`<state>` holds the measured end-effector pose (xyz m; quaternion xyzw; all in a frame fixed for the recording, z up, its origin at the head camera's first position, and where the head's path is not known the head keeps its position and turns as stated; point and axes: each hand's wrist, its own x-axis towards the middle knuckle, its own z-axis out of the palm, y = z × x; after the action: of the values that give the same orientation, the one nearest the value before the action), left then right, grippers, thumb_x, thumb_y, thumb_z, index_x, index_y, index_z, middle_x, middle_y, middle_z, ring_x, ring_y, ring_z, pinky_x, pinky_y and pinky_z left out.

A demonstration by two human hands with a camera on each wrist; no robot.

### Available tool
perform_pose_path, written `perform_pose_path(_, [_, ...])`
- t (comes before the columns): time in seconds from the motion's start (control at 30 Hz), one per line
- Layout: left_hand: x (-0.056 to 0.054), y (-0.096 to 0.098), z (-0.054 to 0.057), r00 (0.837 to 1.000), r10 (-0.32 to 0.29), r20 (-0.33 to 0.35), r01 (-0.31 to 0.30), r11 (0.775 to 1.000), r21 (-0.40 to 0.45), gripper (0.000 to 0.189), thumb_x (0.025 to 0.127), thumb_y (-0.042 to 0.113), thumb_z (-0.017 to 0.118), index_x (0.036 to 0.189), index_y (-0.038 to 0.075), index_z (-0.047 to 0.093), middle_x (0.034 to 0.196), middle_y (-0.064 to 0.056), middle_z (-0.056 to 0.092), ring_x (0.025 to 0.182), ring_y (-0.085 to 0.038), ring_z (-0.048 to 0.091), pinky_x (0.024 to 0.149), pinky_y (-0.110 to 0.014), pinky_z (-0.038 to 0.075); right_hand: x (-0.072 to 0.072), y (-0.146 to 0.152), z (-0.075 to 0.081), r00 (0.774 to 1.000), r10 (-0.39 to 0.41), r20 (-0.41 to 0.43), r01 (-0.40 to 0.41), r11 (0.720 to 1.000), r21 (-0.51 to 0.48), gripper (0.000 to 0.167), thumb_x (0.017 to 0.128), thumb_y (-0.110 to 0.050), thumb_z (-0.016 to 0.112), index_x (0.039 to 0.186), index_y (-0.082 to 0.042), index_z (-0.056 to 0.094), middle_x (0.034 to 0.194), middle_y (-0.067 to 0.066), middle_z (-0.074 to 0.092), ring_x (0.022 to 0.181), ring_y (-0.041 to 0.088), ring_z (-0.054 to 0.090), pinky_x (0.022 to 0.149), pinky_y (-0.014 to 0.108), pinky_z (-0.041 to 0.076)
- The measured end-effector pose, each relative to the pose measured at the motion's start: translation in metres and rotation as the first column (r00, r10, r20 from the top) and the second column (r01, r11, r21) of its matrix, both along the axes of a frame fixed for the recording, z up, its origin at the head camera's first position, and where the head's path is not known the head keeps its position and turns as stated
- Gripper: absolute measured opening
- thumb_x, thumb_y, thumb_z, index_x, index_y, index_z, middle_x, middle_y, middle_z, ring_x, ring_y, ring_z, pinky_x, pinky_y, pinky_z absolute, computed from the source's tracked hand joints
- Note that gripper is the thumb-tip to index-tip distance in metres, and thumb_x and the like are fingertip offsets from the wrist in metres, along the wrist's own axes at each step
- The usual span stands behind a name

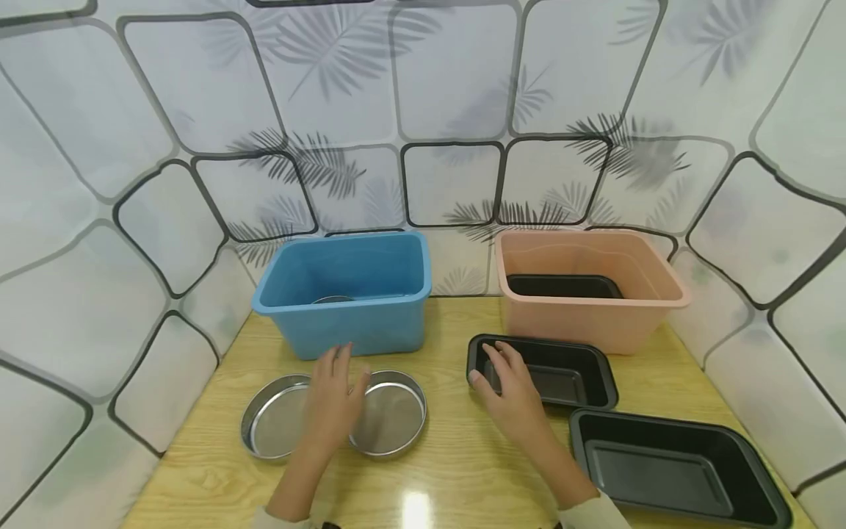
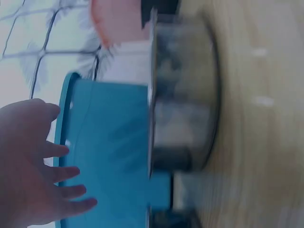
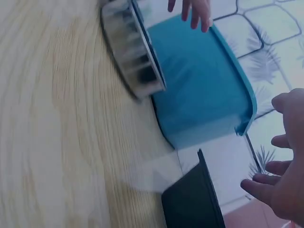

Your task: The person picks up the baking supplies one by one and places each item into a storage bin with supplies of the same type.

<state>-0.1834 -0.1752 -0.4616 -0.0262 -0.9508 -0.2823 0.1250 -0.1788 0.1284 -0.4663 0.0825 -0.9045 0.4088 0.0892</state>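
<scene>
My left hand (image 1: pixel 333 404) hovers over the inner edges of two round metal cake pans, fingers spread and holding nothing. The left cake pan (image 1: pixel 274 425) is partly covered by it; the right cake pan (image 1: pixel 391 417) shows almost whole. In the left wrist view the fingers of that hand (image 2: pixel 35 166) stand out before the blue bin. My right hand (image 1: pixel 515 404), fingers loosely bent and grasping nothing, overlaps the left end of a black loaf pan (image 1: pixel 558 383). The right wrist view has this hand (image 3: pixel 287 175) apart from the dark loaf pan (image 3: pixel 192 199).
Behind the cake pans stands a blue bin (image 1: pixel 357 330) with a round metal rim showing inside. A pink bin (image 1: pixel 581 321) at the back right contains a black pan (image 1: pixel 562 285). Another black loaf pan (image 1: pixel 661 477) lies at the front right. Patterned cloth (image 1: pixel 456 95) surrounds the table.
</scene>
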Motion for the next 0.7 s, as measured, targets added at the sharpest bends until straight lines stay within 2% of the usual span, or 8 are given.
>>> perform_pose_path(0.13, [-0.001,-0.022,0.008,0.997,0.062,-0.039,-0.055,0.986,0.157,0.059,0.107,0.041,0.046,0.154,0.007,0.039,0.155,-0.020,0.037,0.139,-0.043,0.038,0.110,-0.064,0.037,0.006,-0.010,0.003,0.995,0.092,0.045,-0.083,0.981,-0.173,0.059,0.104,-0.045,0.054,0.155,-0.019,0.041,0.162,0.011,0.027,0.135,0.039,0.047,0.104,0.057,0.047])
perform_pose_path(0.23, [-0.006,-0.037,0.012,0.993,0.101,-0.067,-0.084,0.971,0.224,0.057,0.108,0.041,0.043,0.154,0.007,0.040,0.156,-0.019,0.037,0.138,-0.043,0.039,0.108,-0.063,0.038,0.009,-0.019,0.001,0.986,0.146,0.082,-0.115,0.946,-0.304,0.056,0.103,-0.040,0.057,0.153,-0.018,0.043,0.161,0.011,0.028,0.136,0.038,0.046,0.108,0.052,0.047])
perform_pose_path(0.33, [-0.011,-0.051,0.015,0.988,0.135,-0.077,-0.109,0.955,0.275,0.056,0.109,0.041,0.039,0.154,0.008,0.040,0.157,-0.019,0.038,0.141,-0.044,0.036,0.109,-0.065,0.036,0.010,-0.027,-0.004,0.980,0.168,0.107,-0.118,0.921,-0.370,0.053,0.102,-0.037,0.061,0.151,-0.021,0.046,0.159,0.010,0.032,0.137,0.034,0.045,0.107,0.050,0.048])
perform_pose_path(0.37, [-0.014,-0.056,0.015,0.986,0.144,-0.082,-0.114,0.948,0.296,0.055,0.109,0.040,0.039,0.154,0.008,0.040,0.156,-0.020,0.038,0.144,-0.044,0.031,0.111,-0.066,0.032,0.010,-0.030,-0.006,0.979,0.174,0.110,-0.120,0.915,-0.384,0.052,0.102,-0.036,0.062,0.150,-0.021,0.047,0.158,0.010,0.034,0.137,0.033,0.044,0.107,0.049,0.048])
perform_pose_path(0.5, [-0.025,-0.073,0.019,0.972,0.209,-0.111,-0.150,0.907,0.394,0.051,0.108,0.031,0.040,0.152,0.006,0.042,0.152,-0.020,0.045,0.145,-0.045,0.031,0.115,-0.066,0.025,0.011,-0.041,-0.015,0.970,0.200,0.137,-0.131,0.909,-0.395,0.050,0.102,-0.033,0.062,0.149,-0.023,0.048,0.157,0.009,0.035,0.135,0.031,0.045,0.103,0.048,0.050])
perform_pose_path(0.7, [-0.035,-0.095,0.028,0.958,0.278,-0.072,-0.208,0.842,0.498,0.052,0.107,0.026,0.035,0.155,0.006,0.038,0.152,-0.022,0.044,0.143,-0.042,0.037,0.115,-0.062,0.030,0.015,-0.055,-0.030,0.967,0.215,0.137,-0.153,0.920,-0.360,0.051,0.101,-0.032,0.062,0.148,-0.016,0.049,0.157,0.014,0.036,0.138,0.036,0.042,0.107,0.053,0.046])
